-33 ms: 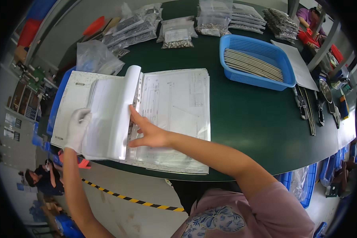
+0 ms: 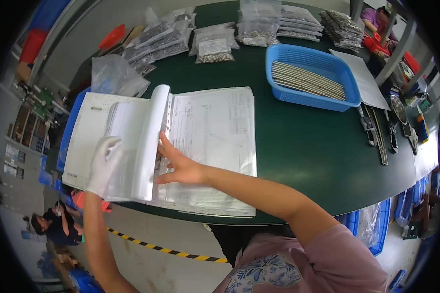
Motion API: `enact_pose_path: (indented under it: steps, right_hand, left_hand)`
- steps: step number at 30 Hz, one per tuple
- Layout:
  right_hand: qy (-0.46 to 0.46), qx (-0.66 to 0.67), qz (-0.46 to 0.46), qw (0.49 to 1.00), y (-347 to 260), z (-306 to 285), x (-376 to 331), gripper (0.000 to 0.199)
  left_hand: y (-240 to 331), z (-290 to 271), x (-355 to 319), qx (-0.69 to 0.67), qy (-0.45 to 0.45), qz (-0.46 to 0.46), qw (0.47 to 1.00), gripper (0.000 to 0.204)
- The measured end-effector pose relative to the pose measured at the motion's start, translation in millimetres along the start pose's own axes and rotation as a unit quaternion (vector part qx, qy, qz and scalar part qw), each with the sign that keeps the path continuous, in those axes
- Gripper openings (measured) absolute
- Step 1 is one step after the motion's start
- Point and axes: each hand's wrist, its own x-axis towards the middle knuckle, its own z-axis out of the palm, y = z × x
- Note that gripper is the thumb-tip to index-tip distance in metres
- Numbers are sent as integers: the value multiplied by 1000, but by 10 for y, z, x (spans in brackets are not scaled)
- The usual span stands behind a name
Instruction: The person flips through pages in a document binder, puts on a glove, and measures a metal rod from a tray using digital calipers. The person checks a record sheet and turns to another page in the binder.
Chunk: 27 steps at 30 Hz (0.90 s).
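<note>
A ring binder (image 2: 85, 122) of clear plastic sleeves lies spread on the green table. A line drawing (image 2: 215, 132) shows through the right-hand page, while the turned sleeves (image 2: 144, 146) curl upward beside the spine. My right hand (image 2: 183, 168), bare, rests at the spine with thumb and fingers spread, touching the curled sleeves' edge. In a white glove, my left hand (image 2: 104, 163) is closed, its fingers curled over the outer edge of the turned sleeves. Whether a sheet is between those fingers cannot be made out.
A blue basket (image 2: 318, 103) holds several thin metal rods. Bags of small metal parts (image 2: 214, 49) line the table's far side. Calipers (image 2: 369, 127) and other tools lie at the right. A crumpled clear bag (image 2: 115, 75) sits behind the binder. Other people are at the far right and lower left.
My left hand has shifted a little rightward over the turned sleeves, from their outer edge. My right hand stays at the spine. The whole view has shifted slightly.
</note>
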Motion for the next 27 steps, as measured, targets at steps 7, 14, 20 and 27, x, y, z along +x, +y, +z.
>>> enact_pose_path:
  steps: [7, 14, 20, 27]
  right_hand:
    - [56, 179, -19, 982, 243, 22, 110, 113]
    - [59, 198, 50, 977, 138, -128, 28, 98]
    - [-14, -106, 44, 993, 19, -201, -53, 67]
    - [-31, -415, -106, 903, -387, -335, -903, 46]
  left_hand:
    - [640, 698, -155, 258, -88, 185, 944, 43]
    - [252, 843, -157, -240, -110, -74, 962, 68]
    - [89, 638, -148, 213, -111, -72, 968, 81]
    - [256, 802, -59, 323, -21, 37, 946, 82]
